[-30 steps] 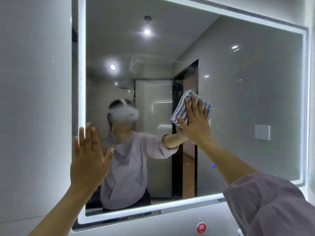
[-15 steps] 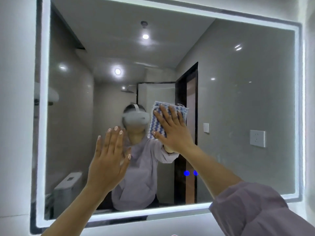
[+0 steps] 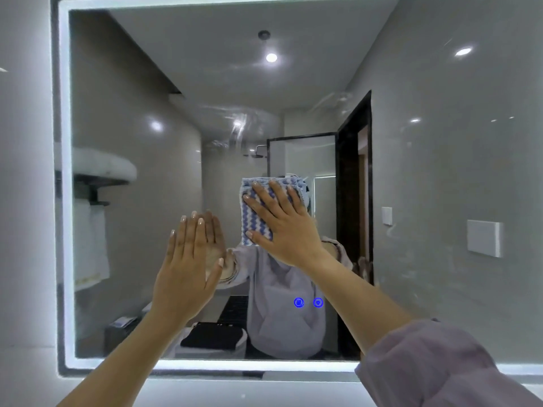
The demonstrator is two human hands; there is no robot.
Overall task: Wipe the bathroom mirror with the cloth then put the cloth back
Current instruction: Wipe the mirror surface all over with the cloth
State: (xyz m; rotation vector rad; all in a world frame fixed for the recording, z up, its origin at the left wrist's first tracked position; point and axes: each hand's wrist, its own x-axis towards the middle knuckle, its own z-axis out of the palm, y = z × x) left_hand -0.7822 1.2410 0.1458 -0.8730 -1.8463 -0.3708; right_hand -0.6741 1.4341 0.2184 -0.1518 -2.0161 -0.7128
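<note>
The bathroom mirror (image 3: 426,177) fills the view, framed by a lit white strip. My right hand (image 3: 282,221) presses a folded blue-and-white zigzag cloth (image 3: 252,218) flat against the glass near the mirror's middle, fingers spread over it. Left of it and slightly lower, my left hand (image 3: 191,265) is held up flat with fingers together, at or very near the glass, and it holds nothing. Faint wipe streaks show on the glass above the cloth.
Two blue touch icons (image 3: 308,302) glow on the glass below the cloth. The mirror's lit lower edge (image 3: 235,366) runs under my forearms. Grey tiled wall (image 3: 26,201) borders the mirror on the left. Reflected are a towel rack, a doorway and a wall switch.
The cloth and my right hand slid leftwards across the glass, from right of centre to the middle. My left hand shifted from the mirror's left edge towards the centre. The view panned left.
</note>
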